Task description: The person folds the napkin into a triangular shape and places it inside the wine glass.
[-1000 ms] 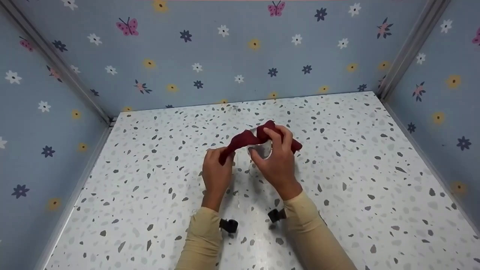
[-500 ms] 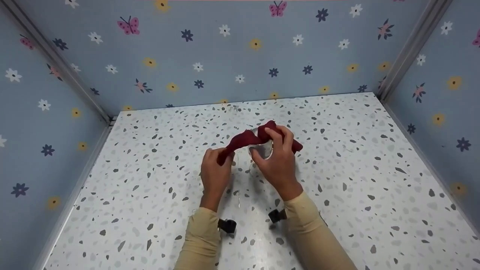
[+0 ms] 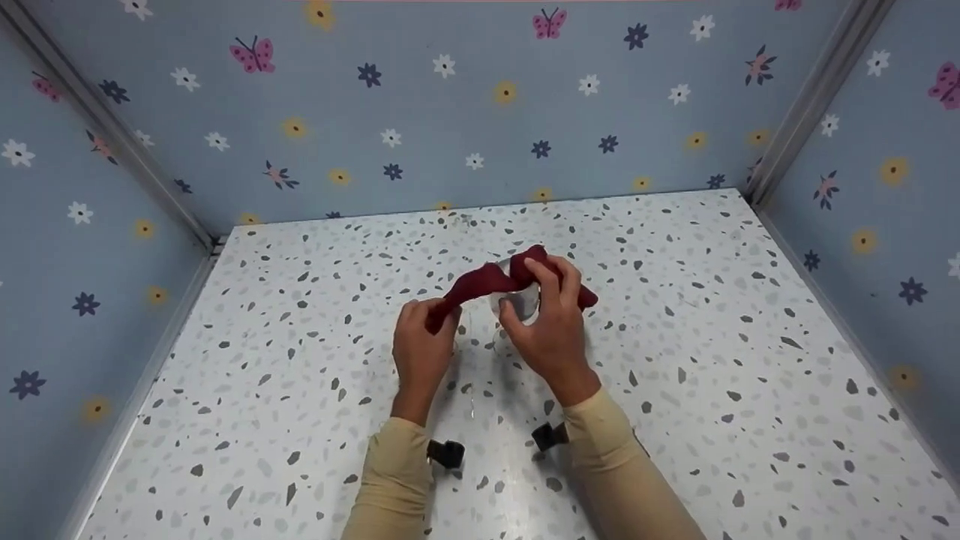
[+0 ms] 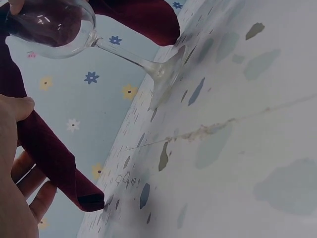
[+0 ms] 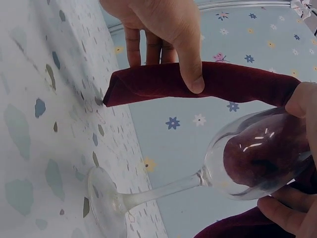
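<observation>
A clear wine glass [image 5: 163,191] stands with its foot on the speckled table. Dark red cloth [image 3: 480,283], rolled into a long strip, runs across the top of the glass, and part of it shows inside the bowl. My left hand [image 3: 424,352] pinches the strip's left end between thumb and fingers, just left of the glass. At the rim, my right hand [image 3: 555,330] grips the bowl, its fingers over the cloth on the far side. Another length of cloth [image 4: 143,22] hangs on the glass's far side in the left wrist view. The hands hide much of the rim.
The white speckled table [image 3: 300,390] spreads around the glass. Blue walls [image 3: 450,105] with flowers and butterflies enclose it at the back and both sides. A black wrist camera [image 3: 446,454] sticks out from the left cuff, another black camera [image 3: 547,436] from the right.
The left hand has drawn slightly to the left with its end of the cloth. The right hand keeps its hold on the glass. The head view has shifted a little.
</observation>
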Action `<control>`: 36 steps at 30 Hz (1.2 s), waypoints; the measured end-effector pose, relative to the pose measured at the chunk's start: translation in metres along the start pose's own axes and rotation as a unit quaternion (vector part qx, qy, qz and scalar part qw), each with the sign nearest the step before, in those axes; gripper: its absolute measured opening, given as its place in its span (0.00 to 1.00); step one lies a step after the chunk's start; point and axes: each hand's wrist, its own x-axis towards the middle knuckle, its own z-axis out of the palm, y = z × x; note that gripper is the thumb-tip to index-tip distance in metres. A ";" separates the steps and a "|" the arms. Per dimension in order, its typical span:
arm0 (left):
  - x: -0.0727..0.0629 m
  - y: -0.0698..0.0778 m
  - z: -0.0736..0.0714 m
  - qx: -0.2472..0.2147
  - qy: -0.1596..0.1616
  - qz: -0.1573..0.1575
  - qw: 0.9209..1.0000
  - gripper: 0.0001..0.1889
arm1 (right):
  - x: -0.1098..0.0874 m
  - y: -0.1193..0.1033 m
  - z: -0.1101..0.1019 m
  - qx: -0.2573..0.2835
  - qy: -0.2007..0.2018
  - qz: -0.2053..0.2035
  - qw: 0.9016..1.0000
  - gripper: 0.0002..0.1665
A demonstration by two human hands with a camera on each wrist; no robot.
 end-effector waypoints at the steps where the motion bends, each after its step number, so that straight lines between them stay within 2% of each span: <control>1: 0.000 -0.001 0.000 -0.002 -0.001 -0.001 1.000 0.11 | -0.001 0.000 0.000 -0.002 0.000 0.002 1.000 0.35; 8: 0.004 -0.004 -0.002 -0.019 -0.011 -0.016 1.000 0.13 | -0.001 -0.001 -0.003 -0.017 -0.019 0.003 1.000 0.35; 15: 0.002 -0.008 -0.004 -0.010 -0.019 -0.032 0.999 0.12 | 0.000 -0.001 -0.008 -0.019 -0.042 0.000 0.999 0.33; 22: 0.001 -0.009 -0.006 -0.019 -0.028 -0.043 0.998 0.11 | 0.007 0.006 -0.024 0.024 -0.084 0.005 0.996 0.32; 27: 0.001 -0.013 -0.007 -0.031 -0.026 -0.033 0.999 0.12 | 0.009 0.013 -0.032 0.051 -0.101 -0.008 0.994 0.32; 36: 0.000 -0.018 -0.008 -0.041 -0.029 -0.023 0.998 0.13 | 0.004 0.013 -0.031 0.035 -0.103 -0.022 0.994 0.34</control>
